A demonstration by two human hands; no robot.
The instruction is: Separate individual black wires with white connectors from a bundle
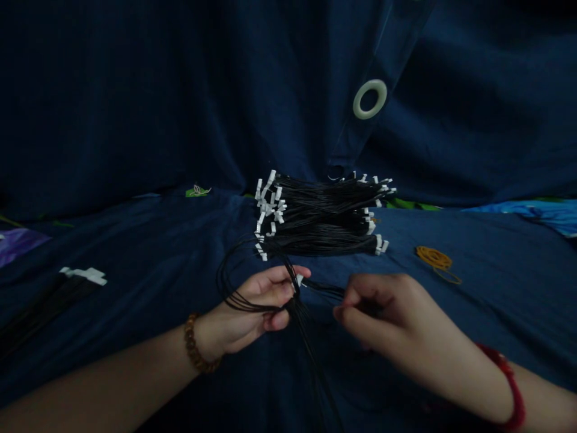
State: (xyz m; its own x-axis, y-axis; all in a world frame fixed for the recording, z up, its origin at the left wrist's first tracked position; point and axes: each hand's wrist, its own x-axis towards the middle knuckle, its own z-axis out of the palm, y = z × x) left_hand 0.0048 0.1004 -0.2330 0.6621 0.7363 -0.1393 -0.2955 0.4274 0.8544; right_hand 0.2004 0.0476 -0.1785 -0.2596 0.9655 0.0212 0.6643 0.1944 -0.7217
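My left hand point(265, 300) is closed on a looped bundle of thin black cables point(225, 282); a white connector point(299, 281) shows at its fingertips. The loop bulges out to the left and loose strands hang down below. To the right, my right hand point(387, 313) pinches the strands that run out from beside the connector. Its fingers are partly hidden. Just beyond both hands lies a pile of black cable bundles point(324, 240) with white connectors at both ends.
Orange rubber bands point(433, 257) lie to the right. More black cables with white connectors point(85, 275) rest at the left. Blue cloth point(162, 240) covers the surface and hangs behind, with a pale ring point(357, 99) on it. A small green item point(197, 192) lies at the back.
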